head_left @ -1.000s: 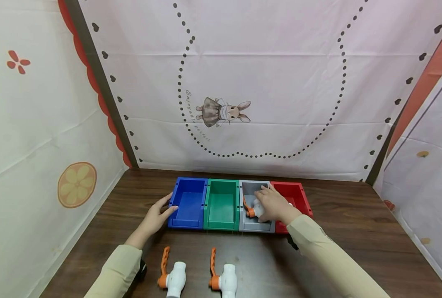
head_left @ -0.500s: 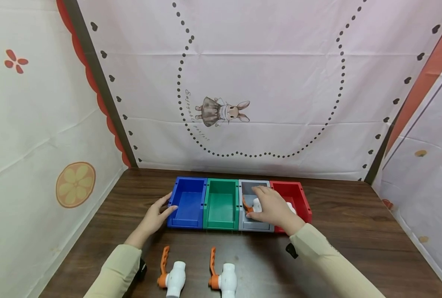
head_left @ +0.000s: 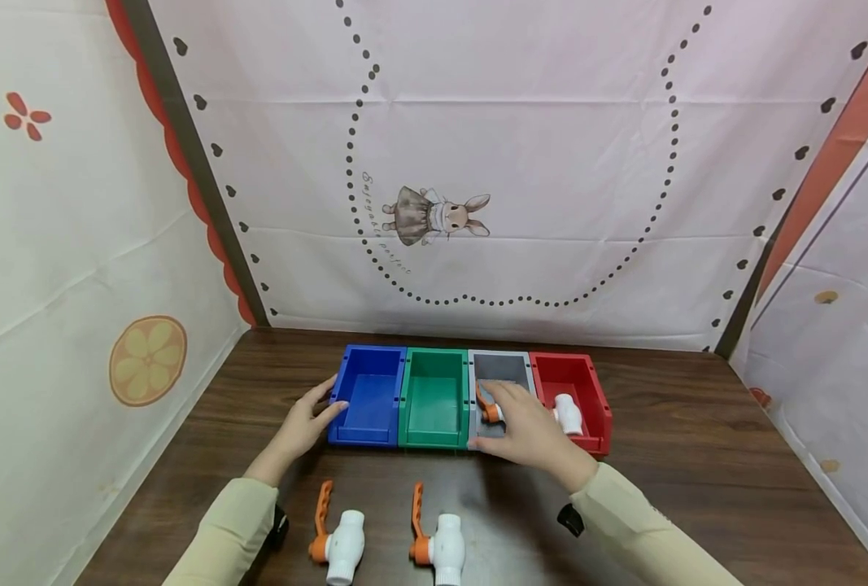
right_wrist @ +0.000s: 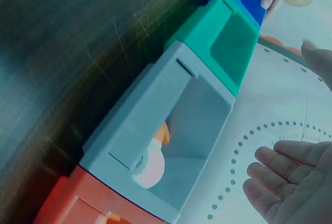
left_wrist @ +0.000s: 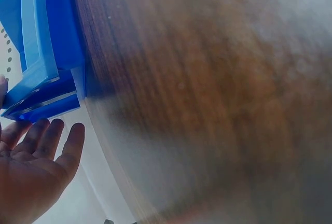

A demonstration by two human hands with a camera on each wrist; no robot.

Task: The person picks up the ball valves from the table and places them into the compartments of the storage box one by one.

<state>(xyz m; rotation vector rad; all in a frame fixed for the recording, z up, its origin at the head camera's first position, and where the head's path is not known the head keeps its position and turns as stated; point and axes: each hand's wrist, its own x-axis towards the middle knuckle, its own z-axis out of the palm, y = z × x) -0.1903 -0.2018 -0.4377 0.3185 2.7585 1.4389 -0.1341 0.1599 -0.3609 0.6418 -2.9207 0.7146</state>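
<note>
My right hand hovers over the front of the grey bin, fingers extended and holding nothing. Inside that bin lies a white ball valve with an orange handle, partly covered by the hand in the head view. My left hand is at the left side of the blue bin, thumb at its rim and relaxed fingers along the outer wall. Another white valve lies in the red bin.
A green bin stands between the blue and grey ones, all in one row. On the wooden table in front lie a left valve and a right valve, both with orange handles. A printed cloth hangs behind.
My right hand has let go of the valve in the grey bin and drawn back towards me, exposing the valve in the red bin. The left hand stays at the blue bin.
</note>
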